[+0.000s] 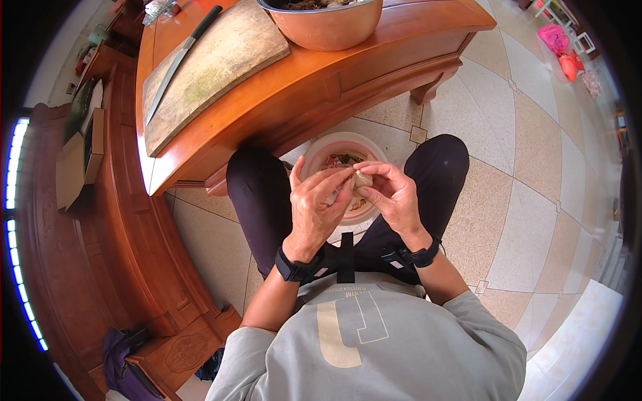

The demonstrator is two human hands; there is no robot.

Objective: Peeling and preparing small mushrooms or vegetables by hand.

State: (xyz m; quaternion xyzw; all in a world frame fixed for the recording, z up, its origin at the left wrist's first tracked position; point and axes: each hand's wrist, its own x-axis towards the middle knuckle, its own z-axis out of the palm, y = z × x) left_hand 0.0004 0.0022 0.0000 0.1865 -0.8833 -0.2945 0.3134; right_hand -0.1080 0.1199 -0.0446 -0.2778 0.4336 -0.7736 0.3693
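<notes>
A small pale lump, which looks like a garlic bulb, is held up between my two hands. My right hand grips it from the right with thumb and fingers. Against its left side, the thumb and fingertips of my left hand pinch it, and one finger of that hand sticks up. Directly below is a round plastic bin with a pink band, standing on the floor between my knees. Scraps and peelings lie inside it, partly hidden by my hands.
Ahead stands a wooden table. On it rest a worn wooden cutting board, a long knife lying across the board, and a metal pot with dark contents. A carved wooden bench runs along the left, bearing an open cardboard box.
</notes>
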